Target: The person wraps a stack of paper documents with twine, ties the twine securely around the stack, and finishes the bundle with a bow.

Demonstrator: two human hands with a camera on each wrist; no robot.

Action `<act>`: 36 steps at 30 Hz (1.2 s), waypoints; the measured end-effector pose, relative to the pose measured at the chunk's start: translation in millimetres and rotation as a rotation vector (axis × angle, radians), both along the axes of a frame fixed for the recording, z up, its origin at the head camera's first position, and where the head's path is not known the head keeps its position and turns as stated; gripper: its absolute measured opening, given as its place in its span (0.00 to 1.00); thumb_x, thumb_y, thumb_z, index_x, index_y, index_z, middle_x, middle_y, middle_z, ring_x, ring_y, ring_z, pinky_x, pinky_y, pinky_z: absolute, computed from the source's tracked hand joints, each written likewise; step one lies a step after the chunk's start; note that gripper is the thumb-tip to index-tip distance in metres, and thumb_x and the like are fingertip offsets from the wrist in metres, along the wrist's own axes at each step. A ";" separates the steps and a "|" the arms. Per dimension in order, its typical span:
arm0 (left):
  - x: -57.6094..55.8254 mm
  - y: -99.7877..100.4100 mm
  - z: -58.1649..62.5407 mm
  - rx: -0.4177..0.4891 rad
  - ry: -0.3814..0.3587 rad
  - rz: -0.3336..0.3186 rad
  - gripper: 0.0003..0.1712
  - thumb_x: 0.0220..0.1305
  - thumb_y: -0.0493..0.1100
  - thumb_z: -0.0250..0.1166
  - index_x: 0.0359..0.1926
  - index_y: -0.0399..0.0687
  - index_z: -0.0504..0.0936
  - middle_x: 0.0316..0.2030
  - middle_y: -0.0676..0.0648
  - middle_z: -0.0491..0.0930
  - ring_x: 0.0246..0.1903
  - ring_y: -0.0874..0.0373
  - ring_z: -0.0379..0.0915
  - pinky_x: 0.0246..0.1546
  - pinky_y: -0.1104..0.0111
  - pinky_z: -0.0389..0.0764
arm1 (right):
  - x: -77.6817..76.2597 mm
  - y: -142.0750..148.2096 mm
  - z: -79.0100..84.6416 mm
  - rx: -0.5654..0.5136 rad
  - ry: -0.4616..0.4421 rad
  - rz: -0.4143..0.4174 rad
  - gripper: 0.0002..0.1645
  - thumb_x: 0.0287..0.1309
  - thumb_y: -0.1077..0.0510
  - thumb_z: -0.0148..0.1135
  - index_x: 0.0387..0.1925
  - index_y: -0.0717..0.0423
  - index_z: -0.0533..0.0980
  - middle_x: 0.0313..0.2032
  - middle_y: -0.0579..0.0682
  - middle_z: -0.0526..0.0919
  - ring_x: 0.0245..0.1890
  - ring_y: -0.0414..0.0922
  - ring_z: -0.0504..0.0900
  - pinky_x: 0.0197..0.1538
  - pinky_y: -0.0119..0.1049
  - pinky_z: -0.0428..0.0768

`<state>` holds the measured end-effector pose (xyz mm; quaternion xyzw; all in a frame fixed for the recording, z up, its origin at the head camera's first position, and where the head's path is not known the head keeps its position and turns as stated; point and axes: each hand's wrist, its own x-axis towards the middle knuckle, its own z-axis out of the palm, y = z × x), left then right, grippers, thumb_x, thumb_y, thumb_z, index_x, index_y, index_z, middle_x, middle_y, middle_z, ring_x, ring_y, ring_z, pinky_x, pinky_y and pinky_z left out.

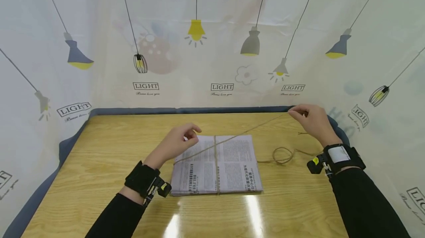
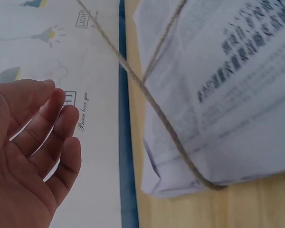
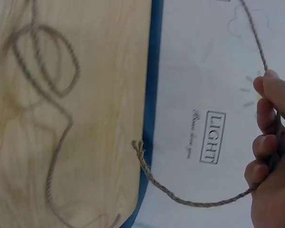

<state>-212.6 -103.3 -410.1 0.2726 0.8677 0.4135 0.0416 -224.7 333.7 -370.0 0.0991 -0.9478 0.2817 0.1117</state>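
A stack of folded newspapers lies on the table, with brown twine running down its middle. From the stack's left edge a length of twine rises slantwise across the top to my right hand, which pinches it between thumb and fingers. In the right wrist view the twine's short tail hangs below that hand, ending in a knot-like tip. My left hand hovers over the stack's upper left corner, fingers loosely bent and holding nothing. The left wrist view shows the twine apart from that hand.
To the right of the stack a loose loop of twine lies on the wooden table. A white cloth printed with lamps stands behind the table, its dark blue border along the far edge.
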 end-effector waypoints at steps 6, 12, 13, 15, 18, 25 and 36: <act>7.4 -13.0 -12.4 -0.010 -0.041 0.041 0.11 0.66 0.39 0.60 0.50 0.50 0.77 0.34 0.51 0.79 0.35 0.58 0.74 0.35 0.62 0.76 | -3.9 22.4 -27.1 0.175 -0.045 0.055 0.16 0.70 0.53 0.52 0.49 0.57 0.80 0.43 0.60 0.83 0.38 0.56 0.77 0.39 0.52 0.74; 12.7 -19.0 -19.2 -0.027 -0.053 0.060 0.11 0.67 0.39 0.60 0.49 0.51 0.78 0.34 0.51 0.79 0.36 0.57 0.73 0.36 0.62 0.75 | 1.4 40.8 -52.7 0.359 0.007 -0.005 0.09 0.64 0.60 0.57 0.40 0.57 0.82 0.38 0.60 0.84 0.38 0.59 0.78 0.44 0.61 0.68; 13.2 -19.8 -20.4 -0.027 -0.054 0.063 0.11 0.67 0.39 0.59 0.49 0.51 0.78 0.34 0.51 0.79 0.36 0.57 0.73 0.36 0.62 0.75 | 2.5 43.2 -56.8 0.391 0.038 -0.022 0.08 0.62 0.61 0.59 0.38 0.56 0.83 0.37 0.60 0.84 0.38 0.60 0.76 0.43 0.61 0.67; 14.1 -21.0 -22.3 -0.027 -0.058 0.073 0.11 0.67 0.39 0.59 0.49 0.51 0.77 0.34 0.50 0.79 0.36 0.57 0.73 0.37 0.61 0.75 | 4.1 46.2 -64.0 0.436 0.111 -0.047 0.05 0.58 0.63 0.62 0.35 0.56 0.83 0.35 0.60 0.81 0.38 0.60 0.74 0.41 0.60 0.66; 15.0 -22.0 -25.4 -0.036 -0.062 0.079 0.11 0.67 0.39 0.59 0.49 0.51 0.78 0.34 0.50 0.78 0.36 0.57 0.73 0.37 0.62 0.75 | 5.1 46.3 -72.9 0.452 0.173 -0.082 0.04 0.57 0.63 0.63 0.34 0.59 0.82 0.33 0.61 0.75 0.26 0.56 0.72 0.29 0.51 0.70; 15.5 -24.2 -32.6 -0.039 -0.083 0.079 0.12 0.67 0.38 0.59 0.50 0.46 0.78 0.33 0.51 0.78 0.35 0.57 0.72 0.35 0.62 0.74 | 4.0 40.4 -87.7 0.387 0.102 -0.138 0.07 0.62 0.62 0.58 0.40 0.60 0.80 0.34 0.64 0.78 0.14 0.46 0.66 0.15 0.40 0.64; 18.9 -25.7 -37.9 -0.051 -0.104 0.074 0.12 0.67 0.39 0.59 0.50 0.45 0.78 0.35 0.50 0.79 0.36 0.58 0.72 0.38 0.61 0.75 | 16.0 37.6 -115.6 0.289 -0.117 -0.073 0.13 0.63 0.64 0.56 0.47 0.66 0.78 0.43 0.68 0.79 0.39 0.62 0.78 0.41 0.56 0.77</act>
